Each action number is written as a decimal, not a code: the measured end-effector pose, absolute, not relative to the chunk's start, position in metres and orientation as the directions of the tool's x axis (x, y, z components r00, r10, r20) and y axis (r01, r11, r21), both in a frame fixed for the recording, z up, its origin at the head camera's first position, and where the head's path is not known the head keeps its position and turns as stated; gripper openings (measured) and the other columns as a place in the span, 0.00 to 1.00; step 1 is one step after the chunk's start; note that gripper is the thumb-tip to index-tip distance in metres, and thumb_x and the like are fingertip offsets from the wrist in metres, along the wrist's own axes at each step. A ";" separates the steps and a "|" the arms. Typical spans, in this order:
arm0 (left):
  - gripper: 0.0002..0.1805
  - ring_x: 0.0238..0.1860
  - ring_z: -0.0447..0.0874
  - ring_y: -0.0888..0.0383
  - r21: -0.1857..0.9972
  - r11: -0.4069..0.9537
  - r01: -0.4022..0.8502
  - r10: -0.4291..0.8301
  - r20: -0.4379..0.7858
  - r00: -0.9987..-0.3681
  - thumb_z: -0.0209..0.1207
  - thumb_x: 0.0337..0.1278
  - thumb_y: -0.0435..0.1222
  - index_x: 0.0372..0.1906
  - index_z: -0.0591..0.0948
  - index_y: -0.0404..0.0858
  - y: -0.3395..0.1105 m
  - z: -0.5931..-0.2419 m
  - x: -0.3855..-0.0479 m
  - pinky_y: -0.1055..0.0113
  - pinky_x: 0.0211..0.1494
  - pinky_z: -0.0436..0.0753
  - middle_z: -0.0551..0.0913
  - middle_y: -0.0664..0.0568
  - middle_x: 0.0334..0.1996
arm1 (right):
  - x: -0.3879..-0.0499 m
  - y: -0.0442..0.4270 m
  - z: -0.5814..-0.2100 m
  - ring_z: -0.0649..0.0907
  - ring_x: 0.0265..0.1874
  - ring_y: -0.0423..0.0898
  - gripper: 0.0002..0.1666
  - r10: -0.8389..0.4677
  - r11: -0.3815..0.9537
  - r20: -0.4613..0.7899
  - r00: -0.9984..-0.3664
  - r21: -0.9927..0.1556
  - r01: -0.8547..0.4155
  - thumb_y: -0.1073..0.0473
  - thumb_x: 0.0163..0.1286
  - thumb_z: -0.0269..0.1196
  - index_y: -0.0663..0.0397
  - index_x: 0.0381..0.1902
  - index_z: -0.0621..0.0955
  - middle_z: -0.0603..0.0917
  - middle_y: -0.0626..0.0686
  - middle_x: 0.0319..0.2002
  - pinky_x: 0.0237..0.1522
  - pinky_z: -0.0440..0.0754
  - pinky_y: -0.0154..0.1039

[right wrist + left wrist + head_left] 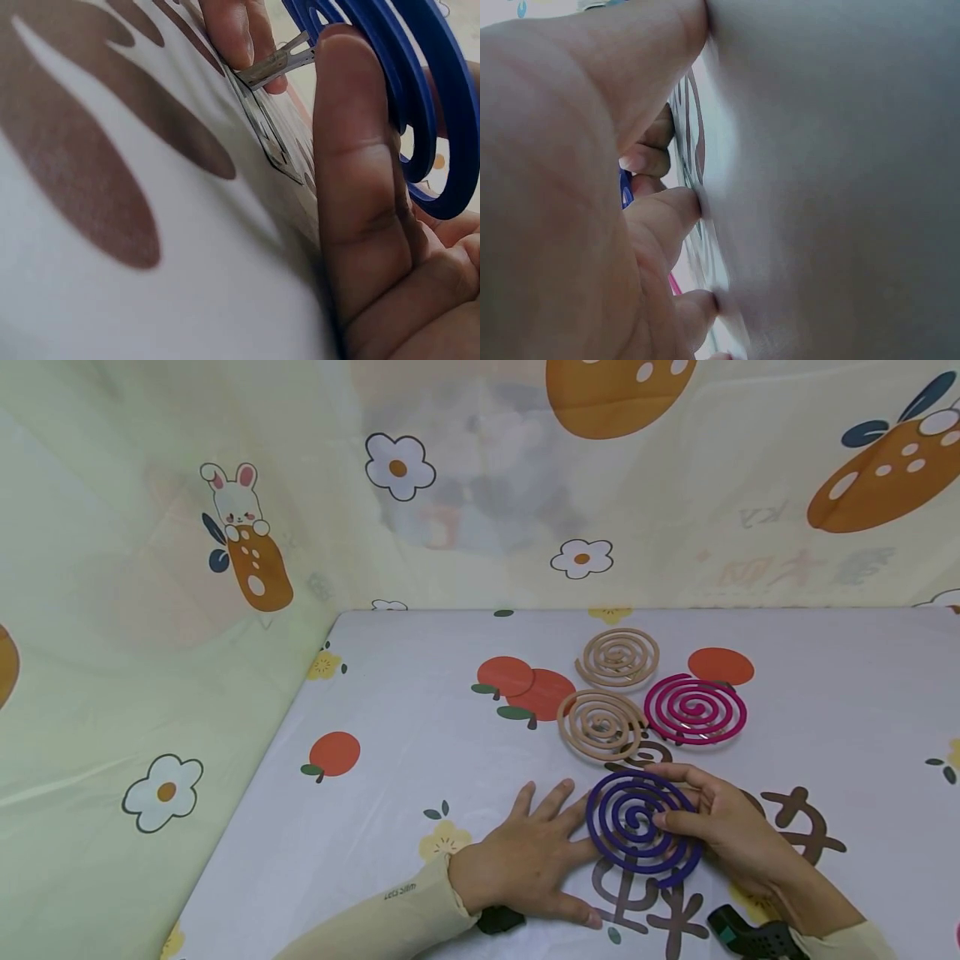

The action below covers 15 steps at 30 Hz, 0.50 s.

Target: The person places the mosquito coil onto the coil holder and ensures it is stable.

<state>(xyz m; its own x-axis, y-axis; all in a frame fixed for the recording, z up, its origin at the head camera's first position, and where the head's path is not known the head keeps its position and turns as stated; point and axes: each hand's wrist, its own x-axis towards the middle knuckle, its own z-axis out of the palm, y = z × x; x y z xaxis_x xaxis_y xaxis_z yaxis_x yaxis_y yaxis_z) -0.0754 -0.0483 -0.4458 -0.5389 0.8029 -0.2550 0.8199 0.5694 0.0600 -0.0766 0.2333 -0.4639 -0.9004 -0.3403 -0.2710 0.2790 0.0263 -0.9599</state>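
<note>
A dark blue mosquito coil (637, 821) is pinched in my right hand (723, 818), with the thumb on top near its middle. In the right wrist view, a thin metal stand (276, 66) rises from the tabletop toward the coil's underside. Whether its tip is fixed in the coil I cannot tell. My left hand (528, 860) rests palm down with fingers spread, touching the table. Its fingertips reach the coil's left edge, close beside the stand, and the coil partly covers them. Behind lie a magenta coil (696, 710) and two tan coils, one nearer (602, 727) and one farther (617, 657).
A white tablecloth (397, 693) printed with fruit, flowers and brown lettering covers the table. Patterned cloth (480, 527) hangs along the back, and more hangs on the left. Black wrist devices show at both cuffs.
</note>
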 end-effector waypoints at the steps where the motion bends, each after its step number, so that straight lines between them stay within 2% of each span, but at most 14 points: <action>1: 0.54 0.85 0.38 0.42 0.066 0.571 0.819 0.802 -0.258 -0.538 0.49 0.57 0.78 0.84 0.46 0.67 -0.048 -0.445 -0.075 0.33 0.78 0.54 0.40 0.54 0.86 | -0.077 0.233 -0.464 0.88 0.52 0.44 0.38 -0.339 0.025 -0.272 -0.901 -0.960 0.281 0.68 0.74 0.64 0.65 0.76 0.61 0.87 0.55 0.57 0.51 0.87 0.40; 8: 0.53 0.85 0.37 0.43 0.065 0.578 0.813 0.794 -0.275 -0.542 0.48 0.57 0.79 0.84 0.46 0.68 -0.048 -0.447 -0.075 0.34 0.79 0.53 0.41 0.54 0.86 | -0.076 0.231 -0.464 0.88 0.50 0.44 0.38 -0.309 0.030 -0.285 -0.907 -0.957 0.290 0.67 0.74 0.65 0.65 0.75 0.62 0.87 0.55 0.55 0.49 0.88 0.39; 15: 0.53 0.85 0.36 0.43 0.077 0.579 0.811 0.794 -0.276 -0.541 0.49 0.57 0.78 0.84 0.46 0.68 -0.047 -0.447 -0.075 0.34 0.79 0.52 0.40 0.55 0.86 | -0.076 0.226 -0.464 0.88 0.50 0.42 0.40 -0.277 0.061 -0.295 -0.915 -0.955 0.289 0.65 0.73 0.67 0.66 0.76 0.62 0.86 0.59 0.58 0.50 0.88 0.40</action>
